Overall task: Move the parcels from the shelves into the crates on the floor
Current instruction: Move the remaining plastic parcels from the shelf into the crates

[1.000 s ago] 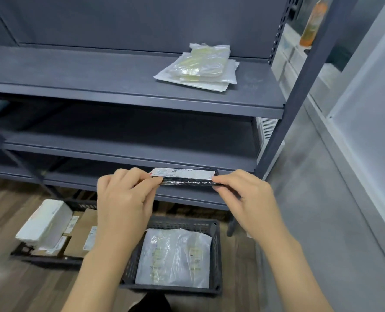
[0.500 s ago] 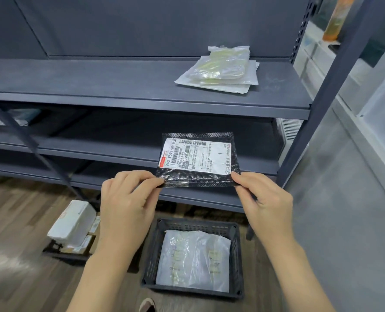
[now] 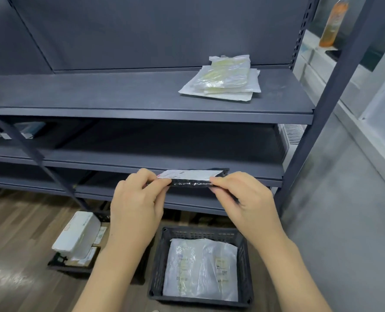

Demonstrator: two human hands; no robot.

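At the centre of the frame both hands hold a flat black parcel, tipped almost edge-on so that only a sliver of its white shipping label shows — there is a red mark at the label's left end, but the print is too foreshortened to read. The wrapping is glossy, crinkled black plastic. The left hand pinches the parcel's left end between thumb and curled fingers; the right hand pinches the right end the same way.

Below them, at lower centre, a dark plastic crate with slotted walls sits on the wood-grain floor, holding a translucent white poly bag whose small labels are too blurred to read. To the lower left a second crate carries a white box and cardboard parcels with illegible stickers.

In the upper right, on the matte grey metal shelf, lies a stack of clear and white plastic bags with pale yellow contents. At the far upper right stands an orange bottle, beyond the shelf post.
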